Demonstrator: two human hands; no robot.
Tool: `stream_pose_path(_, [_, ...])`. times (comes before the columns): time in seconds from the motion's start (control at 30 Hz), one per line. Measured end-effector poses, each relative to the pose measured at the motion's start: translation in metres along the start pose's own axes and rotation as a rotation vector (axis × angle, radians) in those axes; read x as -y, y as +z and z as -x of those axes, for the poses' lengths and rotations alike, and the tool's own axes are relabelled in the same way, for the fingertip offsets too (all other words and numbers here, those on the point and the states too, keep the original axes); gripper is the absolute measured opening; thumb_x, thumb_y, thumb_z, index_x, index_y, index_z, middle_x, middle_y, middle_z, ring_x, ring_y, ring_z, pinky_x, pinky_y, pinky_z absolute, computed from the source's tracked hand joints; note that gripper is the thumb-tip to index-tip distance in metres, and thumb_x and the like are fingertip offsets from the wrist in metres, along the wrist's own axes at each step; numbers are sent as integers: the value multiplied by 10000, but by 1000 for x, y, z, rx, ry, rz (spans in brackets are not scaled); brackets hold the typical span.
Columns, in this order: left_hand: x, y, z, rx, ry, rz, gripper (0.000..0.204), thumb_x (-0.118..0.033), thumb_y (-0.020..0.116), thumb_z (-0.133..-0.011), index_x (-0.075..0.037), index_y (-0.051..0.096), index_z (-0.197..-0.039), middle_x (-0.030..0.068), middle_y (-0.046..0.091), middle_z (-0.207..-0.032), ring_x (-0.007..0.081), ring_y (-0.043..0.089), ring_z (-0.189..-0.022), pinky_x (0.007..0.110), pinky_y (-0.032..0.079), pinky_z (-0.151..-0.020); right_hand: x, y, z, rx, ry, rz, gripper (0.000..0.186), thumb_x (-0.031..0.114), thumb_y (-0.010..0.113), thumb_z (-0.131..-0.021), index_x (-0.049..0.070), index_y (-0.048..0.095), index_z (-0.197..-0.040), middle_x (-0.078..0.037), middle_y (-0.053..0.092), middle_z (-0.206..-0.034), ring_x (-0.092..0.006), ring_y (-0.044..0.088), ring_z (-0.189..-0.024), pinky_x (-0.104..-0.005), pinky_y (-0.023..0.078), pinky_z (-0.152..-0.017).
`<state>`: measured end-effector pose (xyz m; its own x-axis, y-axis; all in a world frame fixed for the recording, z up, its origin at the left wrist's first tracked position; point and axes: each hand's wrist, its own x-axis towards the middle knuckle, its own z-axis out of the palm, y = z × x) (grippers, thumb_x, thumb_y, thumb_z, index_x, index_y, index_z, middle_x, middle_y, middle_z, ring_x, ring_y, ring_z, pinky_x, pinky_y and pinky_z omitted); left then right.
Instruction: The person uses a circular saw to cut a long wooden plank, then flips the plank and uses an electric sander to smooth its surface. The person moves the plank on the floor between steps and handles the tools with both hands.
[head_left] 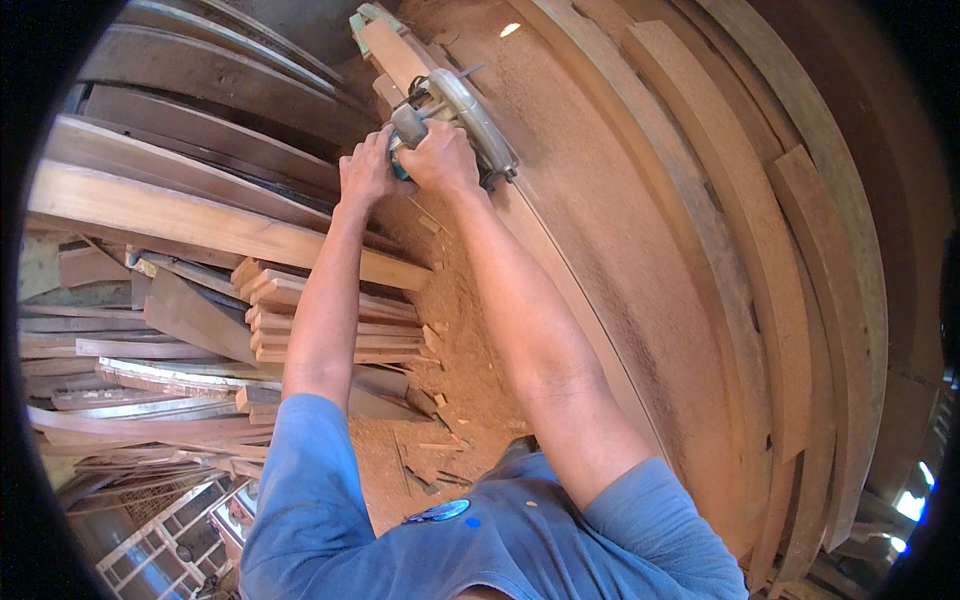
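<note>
A circular saw [468,108], with a long grey metal housing and a dark handle, sits at the upper middle on a wide board [620,300] dusted with sawdust. My right hand [440,155] is closed on the saw's handle, and my left hand [365,165] grips the saw beside it, its fingertips partly hidden. Both my arms stretch forward from the lower edge. A straight, narrow line runs along the board from the saw toward me. Just beyond the saw lies a pale wooden piece [398,55]; the blade is hidden from view.
Long planks [200,200] are piled on the left, with a stack of short light boards [330,325] nearer me. Several long timbers [760,330] lie along the right. Sawdust and offcuts [435,460] cover the floor between my arms. A pale slatted frame [150,540] is at lower left.
</note>
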<state>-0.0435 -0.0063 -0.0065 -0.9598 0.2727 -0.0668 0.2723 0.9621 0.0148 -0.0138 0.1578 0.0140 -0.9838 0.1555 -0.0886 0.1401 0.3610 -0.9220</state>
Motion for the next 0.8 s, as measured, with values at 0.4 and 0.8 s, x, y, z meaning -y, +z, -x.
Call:
stream_pose_path(0.4, [10,-6,-17,8,-2,27,1132,-374,912,-519,-149,403,-1505,64,564,-1375,297,575,-1219,492,452,-939,4,10,-21,-12,-6,6,385,349,730,-781,10,722,-962,-281,714,-982,-435,691,-978,-498,560,-881])
stream_pose_path(0.8, [24,-8,-31,14,3,14,1103,-375,904,-535,-171,397,-1493,63,566,-1361,303,576,-1218,511,460,-933,9,19,-35,-15,-20,8,405,345,720,-768,-11,720,-961,-301,704,-987,-447,681,-995,-500,552,-888])
